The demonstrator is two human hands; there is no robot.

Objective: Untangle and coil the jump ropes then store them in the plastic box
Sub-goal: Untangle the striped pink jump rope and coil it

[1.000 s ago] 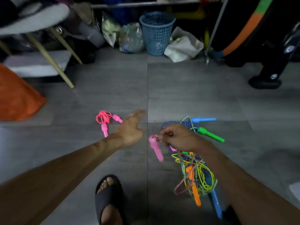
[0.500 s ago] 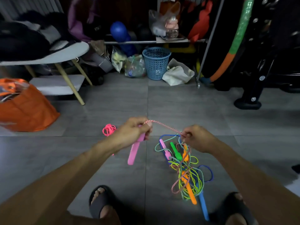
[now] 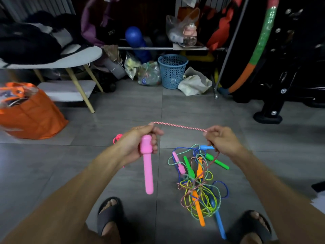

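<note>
1. The left hand point(image 3: 139, 143) grips a pink handle point(image 3: 147, 166) near its top, fingers point(image 3: 154, 141) curled round it; the handle hangs down above the floor point(image 3: 123, 120).
2. The right hand point(image 3: 222, 140) pinches a pink-and-white rope point(image 3: 179, 126) between its fingers, which are closed on it. The rope runs nearly level from hand to hand, then drops from the right hand into the pile.
3. The tangled ropes point(image 3: 198, 182) lie on the floor below the right hand, between two sandalled feet; green, orange, blue and pink handles stick out of the heap.
4. A coiled pink rope point(image 3: 117, 138) lies on the floor behind the left wrist, mostly hidden by it.
5. Open floor stretches ahead of the hands up to the clutter at the back: a blue basket point(image 3: 172, 70), a white bag point(image 3: 195, 81) and plastic bags along a shelf rail.
6. An orange bag point(image 3: 29, 111) sits at the left edge, blurred and partly cut off; a pale stool point(image 3: 70, 59) with slanted legs stands behind it.
7. Dark equipment on the right, with a striped hoop point(image 3: 262, 41) leaning against it, is hard to make out.
8. Which strand belongs to which handle in the heap cannot be told.
</note>
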